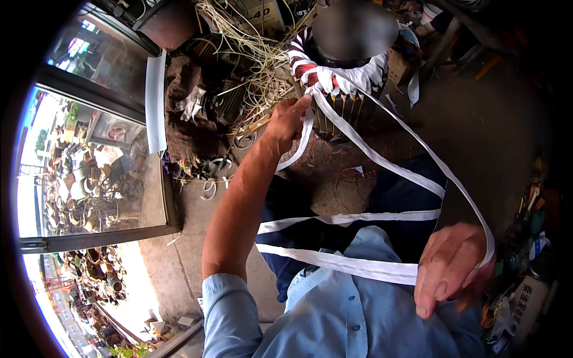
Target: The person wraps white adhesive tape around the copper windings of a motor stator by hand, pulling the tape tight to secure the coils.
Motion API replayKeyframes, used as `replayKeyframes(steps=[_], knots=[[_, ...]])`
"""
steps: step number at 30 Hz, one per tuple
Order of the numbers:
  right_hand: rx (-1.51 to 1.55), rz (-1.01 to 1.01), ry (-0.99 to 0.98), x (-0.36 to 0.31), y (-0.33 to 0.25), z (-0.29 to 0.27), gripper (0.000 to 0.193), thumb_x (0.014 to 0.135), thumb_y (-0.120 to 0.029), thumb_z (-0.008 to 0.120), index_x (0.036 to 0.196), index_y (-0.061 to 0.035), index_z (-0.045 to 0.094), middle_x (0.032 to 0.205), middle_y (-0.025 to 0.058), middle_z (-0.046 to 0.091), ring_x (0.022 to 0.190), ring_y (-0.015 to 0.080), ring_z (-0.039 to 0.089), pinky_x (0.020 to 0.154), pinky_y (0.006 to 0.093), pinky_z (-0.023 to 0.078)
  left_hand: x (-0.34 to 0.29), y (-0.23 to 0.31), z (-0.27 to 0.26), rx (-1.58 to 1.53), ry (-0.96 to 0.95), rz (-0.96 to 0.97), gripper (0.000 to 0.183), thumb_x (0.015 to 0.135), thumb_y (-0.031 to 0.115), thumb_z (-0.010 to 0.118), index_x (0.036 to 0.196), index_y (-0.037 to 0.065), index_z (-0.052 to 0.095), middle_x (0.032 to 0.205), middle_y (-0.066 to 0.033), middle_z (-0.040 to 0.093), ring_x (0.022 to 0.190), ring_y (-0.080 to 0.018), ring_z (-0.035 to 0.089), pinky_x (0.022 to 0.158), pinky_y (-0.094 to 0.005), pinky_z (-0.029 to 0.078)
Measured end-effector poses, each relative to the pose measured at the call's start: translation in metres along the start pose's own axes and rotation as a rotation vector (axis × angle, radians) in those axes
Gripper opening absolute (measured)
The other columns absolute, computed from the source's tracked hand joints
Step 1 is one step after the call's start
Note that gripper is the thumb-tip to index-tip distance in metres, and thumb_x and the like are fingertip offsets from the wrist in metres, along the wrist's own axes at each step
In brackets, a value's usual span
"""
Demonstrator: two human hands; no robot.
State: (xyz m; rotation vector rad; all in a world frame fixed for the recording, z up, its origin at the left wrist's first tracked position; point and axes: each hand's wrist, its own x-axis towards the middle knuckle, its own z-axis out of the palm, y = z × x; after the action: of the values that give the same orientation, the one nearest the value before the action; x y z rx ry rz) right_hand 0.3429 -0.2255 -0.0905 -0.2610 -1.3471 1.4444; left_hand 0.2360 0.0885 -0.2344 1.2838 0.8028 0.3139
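A motor stator stands at the top middle, its ring of winding ends wrapped mostly in white cloth tape. Dark red windings show between the wraps on its left side. My left hand reaches to the ring's near left edge, thumb and fingers pinched on the tape there. Far out at the lower right, my right hand has its fingers curled round the long free tape, partly smeared by motion. From the ring the tape runs in long loops over my lap and shirt to that hand.
Tangled pale wires lie left of the stator, beside a dark crumpled cloth. A glass door stands at the left, with piled parts seen through it. Clutter lines the right edge. Tape scraps lie on the floor.
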Motion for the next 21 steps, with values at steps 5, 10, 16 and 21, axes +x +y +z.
replayKeyframes(steps=[5,10,16,21], knots=[[0.065,-0.024,0.064,-0.003,0.005,-0.012,0.048,0.084,-0.003,0.069,0.125,0.0084,0.047,0.088,0.0284,0.067,0.077,0.0365,0.07,0.067,0.0435,0.061,-0.015,0.019,0.002,0.127,-0.018,-0.023,0.023,0.091,0.027,0.061,0.091,0.004,0.062,0.063,0.0049,0.043,0.048,-0.004,0.03,0.041,-0.0235,0.02],[0.177,-0.056,0.207,0.021,0.029,-0.012,0.055,0.086,-0.009,0.068,0.13,0.011,0.041,0.084,0.0252,0.067,0.074,0.0317,0.069,0.066,0.0397,0.059,-0.087,0.036,-0.055,0.439,0.138,0.105,0.028,0.09,0.025,0.062,0.085,-0.002,0.068,0.064,0.0017,0.048,0.06,-0.0083,0.04,0.054,-0.0261,0.032],[0.294,-0.093,0.303,0.055,0.081,-0.05,0.053,0.092,-0.013,0.062,0.135,0.0083,0.04,0.087,0.0186,0.067,0.075,0.0248,0.069,0.07,0.0329,0.057,-0.265,-0.052,-0.265,0.391,0.495,-0.211,0.022,0.093,0.025,0.059,0.078,0.009,0.061,0.055,0.0087,0.037,0.041,-0.0014,0.026,0.037,-0.0217,0.017],[0.401,0.015,0.281,0.068,0.112,-0.061,0.046,0.092,-0.012,0.061,0.132,0.0055,0.045,0.092,0.0174,0.067,0.081,0.0245,0.069,0.072,0.0339,0.055,-0.568,-0.175,-0.381,0.063,1.384,-0.397,0.023,0.095,0.026,0.048,0.084,0.008,0.057,0.054,0.0066,0.036,0.039,-0.0054,0.027,0.034,-0.0213,0.02]])
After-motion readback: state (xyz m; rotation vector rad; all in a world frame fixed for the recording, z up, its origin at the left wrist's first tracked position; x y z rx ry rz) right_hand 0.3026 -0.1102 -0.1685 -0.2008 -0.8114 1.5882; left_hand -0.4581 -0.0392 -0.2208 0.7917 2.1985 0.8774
